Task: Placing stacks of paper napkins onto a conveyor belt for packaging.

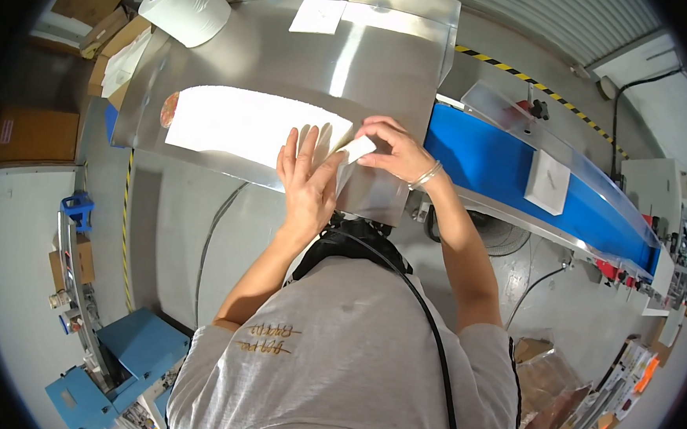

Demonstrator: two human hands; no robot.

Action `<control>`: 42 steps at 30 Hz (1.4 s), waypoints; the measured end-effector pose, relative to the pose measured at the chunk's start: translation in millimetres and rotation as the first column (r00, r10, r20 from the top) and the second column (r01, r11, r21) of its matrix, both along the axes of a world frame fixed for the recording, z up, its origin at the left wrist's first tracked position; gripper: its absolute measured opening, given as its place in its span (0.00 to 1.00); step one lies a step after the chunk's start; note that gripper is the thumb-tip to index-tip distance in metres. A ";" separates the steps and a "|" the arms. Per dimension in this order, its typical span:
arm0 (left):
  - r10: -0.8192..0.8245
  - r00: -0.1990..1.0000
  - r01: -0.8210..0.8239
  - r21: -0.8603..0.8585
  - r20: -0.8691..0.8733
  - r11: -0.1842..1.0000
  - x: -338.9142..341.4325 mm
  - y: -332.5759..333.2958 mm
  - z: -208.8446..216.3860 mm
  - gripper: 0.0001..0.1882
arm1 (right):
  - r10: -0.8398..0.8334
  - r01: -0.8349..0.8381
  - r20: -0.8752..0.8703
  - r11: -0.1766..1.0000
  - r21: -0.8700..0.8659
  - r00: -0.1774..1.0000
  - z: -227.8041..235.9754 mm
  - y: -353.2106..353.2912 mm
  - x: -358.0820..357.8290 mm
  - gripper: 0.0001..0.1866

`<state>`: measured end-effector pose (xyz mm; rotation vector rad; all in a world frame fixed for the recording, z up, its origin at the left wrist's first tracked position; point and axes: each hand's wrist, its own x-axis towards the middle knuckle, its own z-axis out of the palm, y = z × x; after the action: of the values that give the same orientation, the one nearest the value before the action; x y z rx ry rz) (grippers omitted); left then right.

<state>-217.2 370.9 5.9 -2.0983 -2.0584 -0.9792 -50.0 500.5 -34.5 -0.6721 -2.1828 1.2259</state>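
Note:
A long white sheet of paper towel (231,125) lies across the near part of the metal table. My left hand (307,185) rests on its right part with the fingers stretched out and slightly apart. Between the bent fingers and thumb of my right hand (398,153) is a small white folded piece (358,148), just beyond the sheet's right end. Whether that piece is joined to the sheet I cannot tell. My left index finger reaches close to it. An orange-red round thing (169,109) shows partly at the sheet's left end.
A large white paper roll (185,7) stands at the table's (399,76) far left. Toward the far edge lies a flat white square (318,15). On the right, a blue conveyor belt (481,148) carries a white packet (548,182). A black cable (425,298) crosses my shirt.

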 end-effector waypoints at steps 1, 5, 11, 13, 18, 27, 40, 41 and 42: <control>-0.005 1.000 0.005 -0.006 0.011 1.000 0.0 1.5 3.5 0.19 | -0.001 0.000 0.006 0.998 0.065 1.000 -9.4 3.1 2.9 0.21; 0.098 0.993 -0.100 0.024 0.063 0.995 -12.7 1.6 -1.4 0.20 | -0.397 0.349 -0.069 0.866 -0.358 0.915 -25.3 4.5 38.4 0.17; 0.073 0.997 -0.072 0.064 -0.017 0.995 -15.8 5.1 -4.9 0.17 | -0.872 0.887 0.452 0.348 0.304 0.187 -62.7 38.0 168.6 0.27; 0.081 0.997 -0.079 0.075 -0.019 0.994 -17.8 3.8 -7.8 0.17 | -0.957 0.694 0.286 0.241 0.678 0.053 -41.6 21.7 155.6 0.29; 0.036 0.999 -0.037 0.055 0.022 0.998 -19.8 1.7 -9.0 0.15 | -0.334 0.338 0.176 0.941 0.007 0.926 21.3 -1.2 44.0 0.30; 0.054 0.998 -0.055 0.027 0.022 0.998 -39.2 3.4 -8.3 0.18 | -0.460 0.450 0.084 0.787 -0.422 0.884 -22.1 6.4 24.8 0.23; -0.018 0.999 0.016 0.073 0.027 0.997 -37.5 7.5 -12.4 0.17 | -0.241 0.270 0.167 0.947 -0.177 0.956 22.9 0.9 18.2 0.29; -0.029 0.999 0.028 0.070 0.022 0.997 -38.8 8.0 -12.2 0.16 | -0.145 0.185 0.174 0.953 -0.241 0.974 35.7 -6.2 -10.1 0.29; -0.048 0.999 0.047 0.070 0.023 0.996 -38.7 8.9 -10.3 0.16 | -0.060 0.082 0.133 0.982 -0.170 0.989 19.4 -3.1 -25.4 0.28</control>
<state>-255.9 379.8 -4.4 -2.1207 -1.9640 -1.0720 -75.4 497.4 -15.2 -0.9154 -2.1483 1.3823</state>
